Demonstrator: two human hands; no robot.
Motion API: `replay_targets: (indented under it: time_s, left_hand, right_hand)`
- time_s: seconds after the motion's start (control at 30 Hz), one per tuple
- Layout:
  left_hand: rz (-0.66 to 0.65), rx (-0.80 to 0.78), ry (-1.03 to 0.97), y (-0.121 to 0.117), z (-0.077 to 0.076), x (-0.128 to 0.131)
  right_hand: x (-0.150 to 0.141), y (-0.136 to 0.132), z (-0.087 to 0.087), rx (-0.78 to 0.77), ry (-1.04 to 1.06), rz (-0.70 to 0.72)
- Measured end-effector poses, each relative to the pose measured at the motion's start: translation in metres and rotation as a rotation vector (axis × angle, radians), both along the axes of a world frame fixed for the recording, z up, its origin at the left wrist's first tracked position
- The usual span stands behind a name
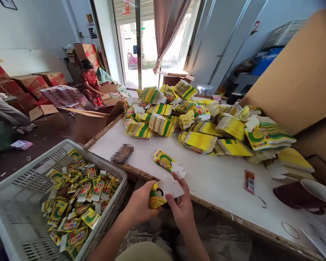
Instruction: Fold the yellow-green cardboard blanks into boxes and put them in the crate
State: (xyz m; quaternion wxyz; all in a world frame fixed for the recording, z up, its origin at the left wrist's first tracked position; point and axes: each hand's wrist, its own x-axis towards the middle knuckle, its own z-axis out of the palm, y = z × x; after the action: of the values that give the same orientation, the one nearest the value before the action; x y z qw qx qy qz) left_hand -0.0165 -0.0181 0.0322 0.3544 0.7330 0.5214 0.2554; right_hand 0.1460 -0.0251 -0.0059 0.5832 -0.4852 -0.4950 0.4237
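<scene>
Above my lap, at the table's front edge, both my hands hold one small yellow and green carton [155,201]. My left hand [141,203] is wrapped round its printed body. With thumb and fingers, my right hand [181,208] pinches the white end flap, which stands out to the right. A dark round opening shows in the carton's side. Just beyond my fingers, a short stack of flat cartons [165,160] of the same print lies on the white table [141,148], white flaps towards me.
A grey plastic crate [119,174] at left holds many folded cartons. Bundles of flat cartons [163,125] are heaped across the table's back. To the right are a small sachet [249,181], a dark mug [290,195] and a large cardboard sheet [290,72]. A person [91,81] sits among boxes far left.
</scene>
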Motion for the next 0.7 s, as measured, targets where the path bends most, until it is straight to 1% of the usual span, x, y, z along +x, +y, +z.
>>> replay_targets:
  time_s: [0.07, 0.1, 0.13, 0.17, 0.2, 0.27, 0.33, 0.43, 0.47, 0.53, 0.63, 0.7]
  left_hand:
    - [-0.095, 0.067, 0.031, -0.004, -0.002, 0.004]
    - [-0.138, 0.097, 0.056, -0.005, -0.003, 0.005]
    - [-0.169, 0.119, 0.083, -0.005, -0.004, 0.005]
    - [-0.186, 0.132, 0.102, -0.005, -0.004, 0.005]
    - [-0.189, 0.133, 0.11, -0.005, -0.005, 0.004]
    - [-0.177, 0.113, 0.096, -0.003, -0.008, 0.002]
    - [-0.162, 0.064, 0.072, -0.001, -0.012, 0.0]
    - [-0.142, -0.002, 0.018, 0.003, -0.022, -0.001]
    - [-0.126, 0.009, -0.01, 0.004, -0.026, -0.001]
    - [-0.08, 0.076, -0.06, 0.004, -0.033, 0.0]
    - [0.033, 0.167, -0.028, 0.003, -0.035, 0.0]
    - [0.104, 0.177, 0.078, 0.003, -0.029, -0.002]
  right_hand:
    - [-0.003, 0.002, -0.007, -0.247, 0.266, 0.259]
    - [-0.004, 0.003, -0.01, -0.327, 0.365, 0.365]
    - [-0.005, 0.004, -0.014, -0.379, 0.425, 0.43]
    - [-0.005, 0.004, -0.017, -0.403, 0.447, 0.455]
    - [-0.005, 0.005, -0.02, -0.402, 0.436, 0.439]
    - [-0.003, 0.005, -0.025, -0.342, 0.329, 0.353]
    - [-0.001, 0.003, -0.025, -0.216, 0.163, 0.316]
    - [-0.001, -0.004, -0.021, 0.016, -0.146, 0.358]
    - [-0.002, -0.007, -0.02, 0.087, -0.247, 0.374]
    - [-0.003, -0.008, -0.019, 0.212, -0.41, 0.362]
    - [-0.001, -0.004, -0.021, 0.33, -0.507, 0.246]
    - [0.003, 0.0, -0.021, 0.349, -0.516, 0.15]
